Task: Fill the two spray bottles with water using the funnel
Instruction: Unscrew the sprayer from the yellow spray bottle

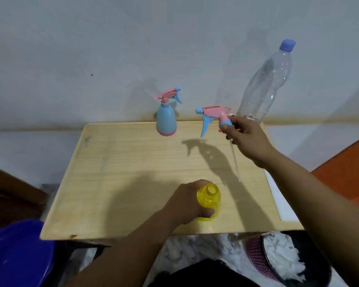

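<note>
Lighting: moderate, cool indoor light from above and the near right. Shadows: hard, dark shapes of both arms fall leftward across the desk; soft grey shadows of the blue spray bottle and the clear water bottle lie on the wall. Glare: faint sheen on the clear bottle. Sharpness: soft throughout, compression smear. Distortion: wide-angle bending at the edges; corners dim.

A yellow bottle is showing beside a blue bottle with pink base; the sprayer is showing pink and blue.
</note>
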